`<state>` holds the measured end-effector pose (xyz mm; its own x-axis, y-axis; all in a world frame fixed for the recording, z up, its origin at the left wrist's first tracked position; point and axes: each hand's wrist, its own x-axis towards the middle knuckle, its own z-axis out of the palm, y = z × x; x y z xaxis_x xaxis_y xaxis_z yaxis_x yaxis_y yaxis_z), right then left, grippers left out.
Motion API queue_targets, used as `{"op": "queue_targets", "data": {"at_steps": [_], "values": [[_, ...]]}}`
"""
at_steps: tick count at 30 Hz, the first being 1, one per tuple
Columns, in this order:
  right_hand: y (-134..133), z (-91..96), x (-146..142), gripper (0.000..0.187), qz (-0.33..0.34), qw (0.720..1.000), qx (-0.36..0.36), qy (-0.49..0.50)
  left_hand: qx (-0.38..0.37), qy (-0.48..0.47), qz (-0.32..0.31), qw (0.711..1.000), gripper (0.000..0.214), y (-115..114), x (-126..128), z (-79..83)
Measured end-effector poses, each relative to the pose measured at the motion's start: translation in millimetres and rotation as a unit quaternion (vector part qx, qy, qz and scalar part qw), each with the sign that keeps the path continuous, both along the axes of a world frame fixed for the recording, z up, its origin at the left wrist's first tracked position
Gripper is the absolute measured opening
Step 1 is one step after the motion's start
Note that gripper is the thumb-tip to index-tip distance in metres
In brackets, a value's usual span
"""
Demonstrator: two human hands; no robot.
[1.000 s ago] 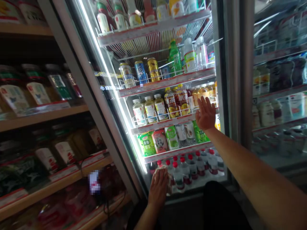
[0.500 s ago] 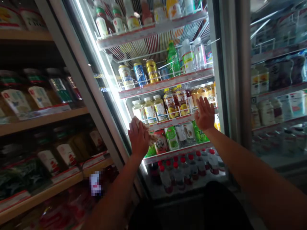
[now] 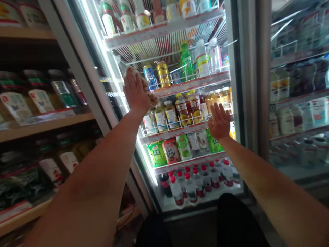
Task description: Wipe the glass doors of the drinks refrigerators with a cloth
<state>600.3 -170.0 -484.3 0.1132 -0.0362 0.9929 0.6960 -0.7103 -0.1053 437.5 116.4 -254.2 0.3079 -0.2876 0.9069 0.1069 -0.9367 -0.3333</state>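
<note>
My left hand (image 3: pixel 136 92) presses a crumpled light cloth (image 3: pixel 150 97) against the glass door (image 3: pixel 164 113) of a lit drinks fridge, high up near the cans on the second shelf. The palm lies flat over the cloth. My right hand (image 3: pixel 219 121) rests open and flat on the same glass further right, fingers spread, level with the shelf of yellow-capped bottles (image 3: pixel 189 108). Behind the glass stand rows of bottles and cans on white wire shelves.
Wooden shelves (image 3: pixel 43 125) with jars and packets run along the left. The fridge's grey frame (image 3: pixel 84 82) slants between them and the glass. A second, darker fridge door (image 3: pixel 298 89) stands on the right. Red-capped water bottles (image 3: pixel 203 178) fill the bottom shelf.
My left hand has swept the cloth up the glass, from the bottom shelf past the middle to the level of the cans. My right hand has stayed flat in place.
</note>
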Motion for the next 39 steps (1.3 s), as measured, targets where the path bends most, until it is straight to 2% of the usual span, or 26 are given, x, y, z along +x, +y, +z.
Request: {"op": "queue_targets", "data": {"at_steps": [2,3,6,10,14,20,23,28,31,34,36,39], "values": [[-0.2,-0.4,0.9,0.063,-0.006,1.0,-0.002,-0.003,-0.069,-0.007,0.024,0.997,0.061,-14.7,6.1,-3.0],[-0.3,-0.5,1.3,0.063,-0.01,1.0,-0.001,-0.007,-0.073,0.0,0.026,0.997,0.061,-22.4,7.9,-9.2],[-0.3,-0.8,1.7,0.062,-0.01,1.0,-0.001,-0.015,0.003,0.029,-0.005,1.0,0.058,-39.9,9.6,-41.9],[-0.1,-0.8,0.7,0.06,-0.013,1.0,0.0,-0.019,0.081,0.051,-0.013,0.995,0.056,-47.7,6.3,-103.4],[0.4,-0.9,-0.1,0.059,-0.018,0.999,0.004,-0.028,0.146,0.089,-0.002,0.985,0.056,-47.8,-2.6,-175.4],[1.0,-1.5,2.3,0.062,-0.009,1.0,0.002,-0.025,0.218,0.189,-0.017,0.957,0.057,-38.7,-21.6,-281.2],[1.2,-1.8,3.7,0.063,-0.01,0.999,0.006,-0.033,0.244,0.243,-0.018,0.939,0.057,-34.5,-30.8,-322.2],[1.2,-1.5,2.6,0.061,-0.016,1.0,0.003,-0.027,0.268,0.329,-0.019,0.905,0.062,-30.8,-44.6,-379.7],[0.8,-0.7,0.4,0.061,-0.017,1.0,0.0,-0.012,0.27,0.373,-0.034,0.887,0.066,-29.1,-51.5,-409.6],[0.4,0.0,-0.8,0.061,-0.013,1.0,-0.002,-0.004,0.271,0.403,-0.064,0.872,0.066,-29.3,-53.7,-428.9],[0.3,0.0,-0.9,0.061,-0.011,1.0,0.0,-0.003,0.291,0.416,-0.09,0.857,0.057,-31.8,-50.2,-432.6],[0.5,-0.3,-0.6,0.061,-0.009,1.0,0.001,0.0,0.329,0.427,-0.12,0.834,0.04,-39.3,-36.9,-422.7]]}}
